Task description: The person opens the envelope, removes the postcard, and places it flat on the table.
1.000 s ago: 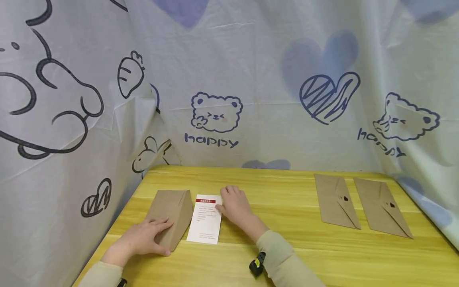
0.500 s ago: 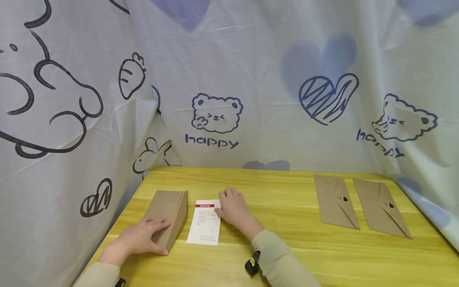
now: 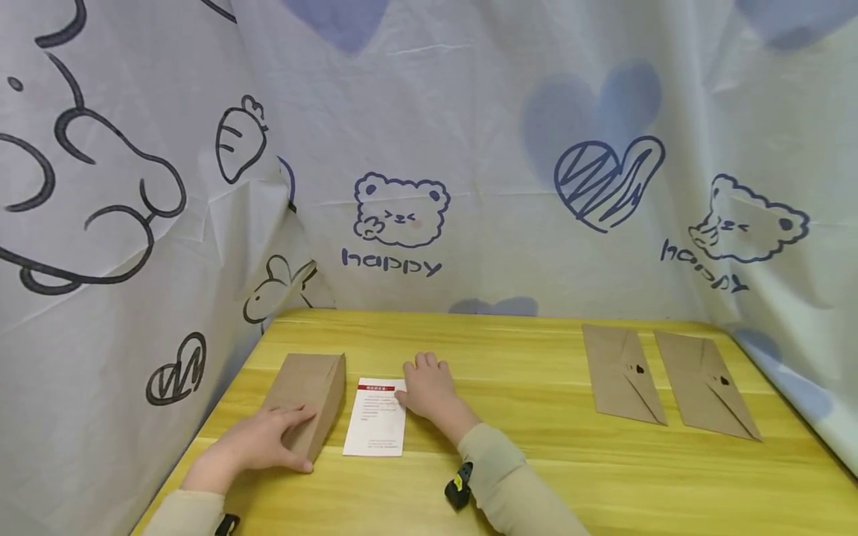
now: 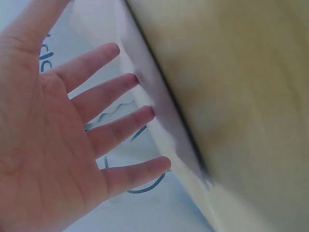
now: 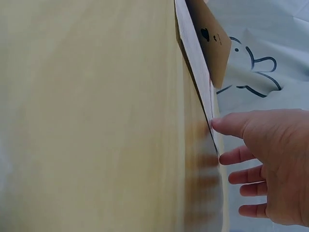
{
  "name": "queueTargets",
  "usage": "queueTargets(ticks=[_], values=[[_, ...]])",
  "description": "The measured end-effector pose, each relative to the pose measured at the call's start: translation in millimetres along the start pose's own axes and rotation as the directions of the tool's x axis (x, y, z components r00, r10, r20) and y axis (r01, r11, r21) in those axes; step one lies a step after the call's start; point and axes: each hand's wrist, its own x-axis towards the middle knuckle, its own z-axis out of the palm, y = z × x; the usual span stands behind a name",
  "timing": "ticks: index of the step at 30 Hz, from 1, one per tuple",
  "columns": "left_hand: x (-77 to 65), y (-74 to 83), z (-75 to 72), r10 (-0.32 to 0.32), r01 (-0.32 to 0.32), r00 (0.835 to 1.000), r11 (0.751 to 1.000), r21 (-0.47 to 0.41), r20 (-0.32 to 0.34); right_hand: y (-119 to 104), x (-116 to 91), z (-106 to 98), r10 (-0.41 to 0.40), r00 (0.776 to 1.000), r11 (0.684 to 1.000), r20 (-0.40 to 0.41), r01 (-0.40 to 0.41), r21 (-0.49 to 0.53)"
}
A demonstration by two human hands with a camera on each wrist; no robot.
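On the left of the table lies a brown paper envelope [image 3: 303,380], its right side raised as a narrow slanted face. My left hand [image 3: 258,441] rests on its near part, fingers spread, thumb at the near corner; those fingers look straight in the left wrist view, where the left palm [image 4: 58,140] shows. Just right of the envelope is a white printed card [image 3: 375,428] with a red band across its top. My right hand [image 3: 432,391] touches the card's upper right edge with the thumb, its other fingers lying beyond, on the table side.
Two more brown envelopes [image 3: 625,376] [image 3: 707,383], each with a small dark heart mark, lie at the right of the yellow wood-grain table [image 3: 536,461]. A white curtain [image 3: 496,246] with drawings stands behind and at both sides.
The card's top edge has come down toward me while its bottom edge stays nearly level. My right hand has shifted slightly left and nearer. The left hand stays on the envelope.
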Motion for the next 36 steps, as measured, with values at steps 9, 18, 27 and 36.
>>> queueTargets(ticks=[9,18,27,36], values=[[3.8,16.3,-20.0,0.017,-0.021,0.999,0.997,-0.074,-0.041,3,-4,-2,-0.005,1.000,0.999,-0.023,0.006,0.032],[18.1,40.8,-37.1,0.045,-0.051,0.993,0.998,-0.044,-0.112,22,-23,-18,-0.015,0.985,0.998,-0.172,0.025,0.057],[44.1,81.5,-46.3,0.124,-0.127,0.969,0.992,0.002,-0.213,57,-47,-33,0.006,0.965,0.994,-0.261,0.023,0.111],[68.6,125.4,-38.7,0.218,-0.220,0.935,0.975,0.022,-0.281,107,-81,-39,0.062,0.953,0.989,-0.296,-0.020,0.144]])
